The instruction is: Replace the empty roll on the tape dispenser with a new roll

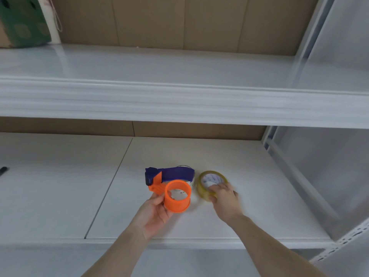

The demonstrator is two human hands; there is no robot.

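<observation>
My left hand (154, 211) gripped the tape dispenser (169, 186) by its orange hub; my right hand (223, 194) clasped the new roll (209, 181) just right of it, mid-shelf (259, 206).

orange hub (177, 196) in left hand (154, 213): matt plastic, smooth; dispenser body (169, 174) just past it is purple & orange plastic, same dull finish. tape roll (212, 184) under right hand (224, 196): glossy yellowish film, see-thru, w/ white printed paper core. shelf (259, 196) beneath both hands: smooth white, faint sheen. backing (179, 23) far beyond: matt brown cardboard.
</observation>
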